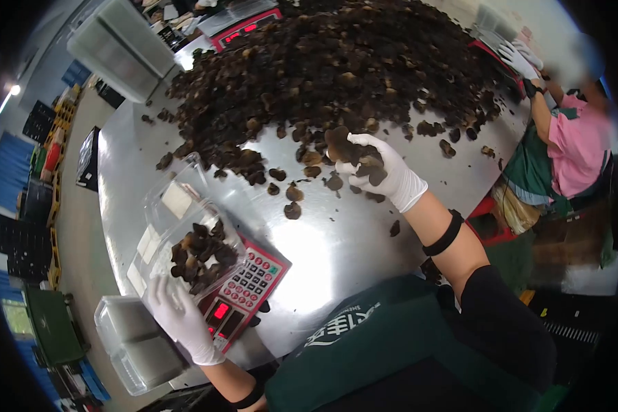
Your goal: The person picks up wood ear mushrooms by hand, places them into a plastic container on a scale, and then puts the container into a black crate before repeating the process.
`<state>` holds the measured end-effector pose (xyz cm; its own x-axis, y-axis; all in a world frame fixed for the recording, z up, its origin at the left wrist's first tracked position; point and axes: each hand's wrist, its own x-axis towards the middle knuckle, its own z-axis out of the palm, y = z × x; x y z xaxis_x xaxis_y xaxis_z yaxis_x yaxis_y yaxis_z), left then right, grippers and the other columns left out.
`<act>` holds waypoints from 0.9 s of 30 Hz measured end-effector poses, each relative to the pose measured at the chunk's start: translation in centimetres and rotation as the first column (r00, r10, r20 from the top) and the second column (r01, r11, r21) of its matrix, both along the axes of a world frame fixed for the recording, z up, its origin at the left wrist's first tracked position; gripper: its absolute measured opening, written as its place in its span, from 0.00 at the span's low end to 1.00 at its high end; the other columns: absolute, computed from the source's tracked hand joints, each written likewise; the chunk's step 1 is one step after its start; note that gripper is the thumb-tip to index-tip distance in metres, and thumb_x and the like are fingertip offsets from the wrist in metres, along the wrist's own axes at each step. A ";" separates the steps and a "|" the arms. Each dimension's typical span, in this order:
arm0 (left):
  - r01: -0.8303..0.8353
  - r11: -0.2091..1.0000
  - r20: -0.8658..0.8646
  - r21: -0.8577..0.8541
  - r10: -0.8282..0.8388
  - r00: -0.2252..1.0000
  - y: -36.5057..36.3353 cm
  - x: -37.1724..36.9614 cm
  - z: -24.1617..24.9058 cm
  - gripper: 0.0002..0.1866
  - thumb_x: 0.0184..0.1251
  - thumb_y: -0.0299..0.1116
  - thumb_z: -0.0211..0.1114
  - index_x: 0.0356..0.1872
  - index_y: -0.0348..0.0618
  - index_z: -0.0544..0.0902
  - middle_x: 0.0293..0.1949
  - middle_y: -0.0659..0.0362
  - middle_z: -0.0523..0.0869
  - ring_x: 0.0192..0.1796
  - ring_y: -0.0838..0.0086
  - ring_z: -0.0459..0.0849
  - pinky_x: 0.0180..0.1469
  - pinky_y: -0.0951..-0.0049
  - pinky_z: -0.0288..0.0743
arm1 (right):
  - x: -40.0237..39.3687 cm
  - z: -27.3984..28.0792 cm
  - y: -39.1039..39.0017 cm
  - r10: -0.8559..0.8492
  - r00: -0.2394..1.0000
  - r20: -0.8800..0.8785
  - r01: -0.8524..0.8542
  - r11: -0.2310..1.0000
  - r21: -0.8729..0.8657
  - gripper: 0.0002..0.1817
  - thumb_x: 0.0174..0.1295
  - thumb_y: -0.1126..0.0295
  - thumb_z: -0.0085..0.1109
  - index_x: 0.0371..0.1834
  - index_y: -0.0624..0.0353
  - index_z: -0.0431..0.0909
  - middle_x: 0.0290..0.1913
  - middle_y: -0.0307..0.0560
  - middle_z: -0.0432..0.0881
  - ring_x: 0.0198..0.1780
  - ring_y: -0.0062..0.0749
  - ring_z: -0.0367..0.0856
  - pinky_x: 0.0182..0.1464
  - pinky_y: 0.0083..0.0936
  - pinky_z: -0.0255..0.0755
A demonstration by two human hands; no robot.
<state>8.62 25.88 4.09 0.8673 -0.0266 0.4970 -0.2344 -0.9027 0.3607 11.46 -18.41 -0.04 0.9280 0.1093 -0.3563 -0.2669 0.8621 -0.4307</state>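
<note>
Clear plastic containers [141, 353] are stacked beside my left hand [178, 316], whose gloved fingers spread loosely at the near side of an open clamshell [235, 259]. Dark mushroom pieces [202, 257] fill much of it, on a red scale [255, 278]. My right hand [353, 154] grips mushroom caps [369, 167] before a mushroom heap [336, 75] on the metal surface [364, 240]. A co-worker [580, 147] in pink is at the right edge.

The green apron [364, 336] shows "SHEN" beside white characters; the scale's [254, 275] red digits are unreadable.
</note>
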 end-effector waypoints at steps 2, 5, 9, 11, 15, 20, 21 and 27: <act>0.019 0.999 -0.034 -0.043 -0.021 0.999 -0.5 -0.8 -0.2 0.13 0.69 0.24 0.62 0.53 0.34 0.81 0.57 0.45 0.80 0.62 0.51 0.77 0.65 0.57 0.69 | 1.2 0.1 2.1 0.183 0.964 0.191 -0.208 0.971 0.116 0.18 0.71 0.59 0.53 0.57 0.60 0.75 0.46 0.49 0.79 0.31 0.25 0.72 0.21 0.14 0.60; -0.007 0.997 -0.020 -0.082 0.005 1.000 -1.0 -1.6 -0.3 0.13 0.68 0.24 0.62 0.52 0.36 0.81 0.56 0.46 0.81 0.59 0.52 0.77 0.65 0.56 0.68 | 3.2 2.8 6.6 0.236 0.960 0.151 -0.246 0.968 0.045 0.20 0.71 0.59 0.53 0.56 0.64 0.77 0.46 0.51 0.82 0.31 0.25 0.74 0.23 0.16 0.66; -0.038 0.991 -0.004 -0.131 0.038 0.999 -1.0 -1.6 -0.2 0.19 0.64 0.25 0.65 0.57 0.37 0.79 0.58 0.46 0.80 0.61 0.50 0.75 0.67 0.54 0.65 | 5.3 9.1 14.8 0.318 0.926 0.204 -0.199 0.869 -0.453 0.18 0.71 0.60 0.54 0.51 0.63 0.80 0.42 0.48 0.87 0.37 0.24 0.82 0.31 0.14 0.71; -0.044 0.988 0.016 -0.145 0.047 0.999 -1.4 -1.4 0.1 0.23 0.62 0.24 0.67 0.60 0.36 0.77 0.59 0.46 0.78 0.62 0.50 0.74 0.68 0.54 0.64 | 6.6 10.6 19.0 0.467 0.818 0.334 -0.191 0.770 -0.609 0.14 0.71 0.61 0.53 0.49 0.58 0.82 0.42 0.41 0.87 0.36 0.20 0.81 0.33 0.17 0.72; 0.001 0.980 -0.009 -0.200 -0.003 1.000 -1.8 -1.1 0.1 0.30 0.59 0.22 0.68 0.66 0.37 0.73 0.62 0.43 0.75 0.66 0.49 0.72 0.70 0.54 0.64 | 6.0 7.1 23.9 0.732 0.493 0.470 0.532 0.174 -0.829 0.10 0.60 0.65 0.66 0.42 0.56 0.85 0.45 0.45 0.87 0.48 0.34 0.84 0.53 0.32 0.76; 0.050 0.965 -0.053 -0.259 -0.065 0.996 -3.3 -1.1 0.9 0.35 0.58 0.22 0.67 0.71 0.36 0.70 0.69 0.42 0.71 0.71 0.47 0.68 0.72 0.54 0.62 | 4.3 5.3 23.4 0.781 0.338 0.525 0.674 0.189 -0.714 0.27 0.61 0.55 0.68 0.62 0.52 0.79 0.69 0.50 0.74 0.70 0.46 0.70 0.75 0.49 0.56; 0.064 0.976 -0.034 -0.207 -0.072 0.997 -3.4 -1.1 0.8 0.35 0.58 0.22 0.67 0.71 0.36 0.70 0.70 0.42 0.70 0.72 0.47 0.67 0.73 0.53 0.60 | 4.1 5.3 22.6 0.748 0.347 0.565 0.623 0.267 -0.735 0.30 0.64 0.56 0.67 0.68 0.53 0.74 0.70 0.52 0.73 0.73 0.48 0.67 0.75 0.47 0.57; 0.273 0.947 -0.204 0.170 -0.237 0.950 -5.6 0.1 2.9 0.33 0.61 0.36 0.67 0.69 0.39 0.73 0.73 0.44 0.68 0.74 0.41 0.62 0.75 0.43 0.53 | 7.3 3.0 12.3 0.472 0.746 0.470 0.516 0.037 -0.856 0.23 0.60 0.68 0.64 0.59 0.61 0.79 0.63 0.52 0.78 0.67 0.46 0.74 0.69 0.36 0.68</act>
